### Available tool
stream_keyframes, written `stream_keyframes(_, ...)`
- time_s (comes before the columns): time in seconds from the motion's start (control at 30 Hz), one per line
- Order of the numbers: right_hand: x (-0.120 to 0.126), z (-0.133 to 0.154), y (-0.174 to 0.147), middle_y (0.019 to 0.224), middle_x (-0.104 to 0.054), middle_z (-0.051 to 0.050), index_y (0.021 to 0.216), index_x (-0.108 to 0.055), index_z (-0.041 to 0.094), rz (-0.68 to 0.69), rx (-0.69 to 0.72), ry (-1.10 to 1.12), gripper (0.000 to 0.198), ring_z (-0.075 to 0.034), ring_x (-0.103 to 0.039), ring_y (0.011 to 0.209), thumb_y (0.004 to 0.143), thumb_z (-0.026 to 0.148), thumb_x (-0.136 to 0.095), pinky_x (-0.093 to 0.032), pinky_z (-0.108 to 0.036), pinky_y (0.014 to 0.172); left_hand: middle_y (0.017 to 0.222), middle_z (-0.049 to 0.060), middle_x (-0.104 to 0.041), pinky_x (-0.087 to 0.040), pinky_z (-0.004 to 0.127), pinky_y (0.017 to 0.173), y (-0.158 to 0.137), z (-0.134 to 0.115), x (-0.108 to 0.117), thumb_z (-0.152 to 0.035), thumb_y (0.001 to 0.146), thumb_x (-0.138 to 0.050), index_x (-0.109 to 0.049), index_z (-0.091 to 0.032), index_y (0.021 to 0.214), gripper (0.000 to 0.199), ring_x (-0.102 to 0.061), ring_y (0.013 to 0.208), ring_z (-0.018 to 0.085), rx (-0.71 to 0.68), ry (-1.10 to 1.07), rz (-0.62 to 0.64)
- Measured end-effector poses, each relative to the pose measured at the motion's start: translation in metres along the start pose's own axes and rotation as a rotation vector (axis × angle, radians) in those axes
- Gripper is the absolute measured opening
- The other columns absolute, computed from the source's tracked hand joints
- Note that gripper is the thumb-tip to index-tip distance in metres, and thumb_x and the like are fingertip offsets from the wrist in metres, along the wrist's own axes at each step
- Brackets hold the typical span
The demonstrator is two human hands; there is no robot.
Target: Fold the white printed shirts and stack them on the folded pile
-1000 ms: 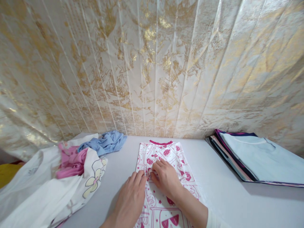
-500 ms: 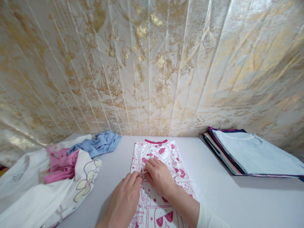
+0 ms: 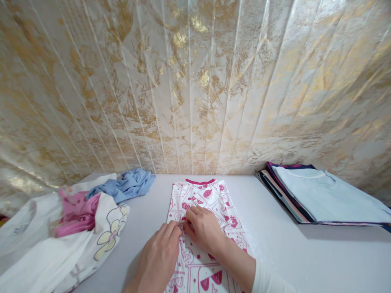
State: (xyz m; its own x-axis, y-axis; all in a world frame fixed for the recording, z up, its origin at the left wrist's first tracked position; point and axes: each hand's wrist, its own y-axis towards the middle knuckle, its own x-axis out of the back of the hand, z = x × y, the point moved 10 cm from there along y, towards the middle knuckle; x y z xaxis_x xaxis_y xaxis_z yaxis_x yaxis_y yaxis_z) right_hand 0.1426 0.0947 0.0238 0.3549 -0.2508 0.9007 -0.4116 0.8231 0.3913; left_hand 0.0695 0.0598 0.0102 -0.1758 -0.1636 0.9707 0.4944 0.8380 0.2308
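From here I see the left hand (image 3: 161,254) lying back-up along the left edge of the shirt (image 3: 195,260); the right hand (image 3: 205,228) reaches in from the lower right, its forearm (image 3: 236,258) crossing the cloth; the curled fingertips (image 3: 177,231) of both hands nearly meet on it, though I cannot tell whether they pinch it; the shirt lies lengthwise on the desk (image 3: 299,256), dark pink collar (image 3: 200,182) at the far end; it is white with pink drawings, lightly creased near the hands.

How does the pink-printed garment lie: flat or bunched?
Mostly flat: the pink-printed garment stretches from its collar to the picture's bottom edge; its lower end isn't visible.
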Motion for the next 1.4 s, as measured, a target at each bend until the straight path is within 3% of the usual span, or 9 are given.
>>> stream_keyframes(0.27, 0.001, 0.0, -0.001, 0.078, -0.061, 0.0, 0.077, -0.054, 0.019, 0.014, -0.005, 0.0, 0.01, -0.015, -0.055, 0.069, 0.085, 0.013, -0.055, -0.034, -0.026, 0.058, 0.109, 0.006, -0.062, -0.049, 0.038, 0.088, -0.001, 0.0, 0.0, 0.001, 0.085, -0.04, -0.062, -0.02, 0.108, 0.039, -0.058, 0.1, 0.023, -0.001, 0.007, 0.005)
stream_keyframes(0.7, 0.002, -0.002, -0.001, 0.074, -0.059, 0.001, 0.07, -0.058, 0.019, 0.013, -0.013, 0.017, 0.016, -0.012, -0.053, 0.066, 0.085, 0.016, -0.059, -0.032, -0.024, 0.058, 0.097, 0.003, -0.059, -0.047, 0.035, 0.076, 0.006, 0.013, 0.006, -0.005, 0.089, -0.04, -0.055, -0.021, 0.094, 0.022, -0.06, 0.091, 0.021, 0.096, -0.197, 0.004)
stream_keyframes(1.2, 0.001, -0.001, 0.0, 0.074, -0.059, 0.001, 0.07, -0.058, 0.018, 0.023, 0.025, 0.049, 0.018, -0.012, -0.054, 0.067, 0.087, 0.017, -0.056, -0.032, -0.023, 0.059, 0.101, 0.003, -0.058, -0.045, 0.036, 0.079, 0.006, 0.015, 0.002, -0.007, 0.089, -0.038, -0.054, -0.022, 0.092, 0.022, -0.059, 0.095, 0.022, 0.085, -0.228, 0.004)
stream_keyframes(1.4, 0.0, 0.004, -0.002, 0.078, -0.061, -0.001, 0.076, -0.058, 0.018, 0.025, 0.062, 0.097, 0.01, -0.014, -0.055, 0.071, 0.085, 0.015, -0.055, -0.034, -0.024, 0.061, 0.096, 0.003, -0.06, -0.045, 0.033, 0.077, 0.009, 0.022, 0.001, -0.013, 0.091, -0.045, -0.051, -0.022, 0.093, 0.011, -0.061, 0.092, 0.021, 0.143, -0.234, -0.006)
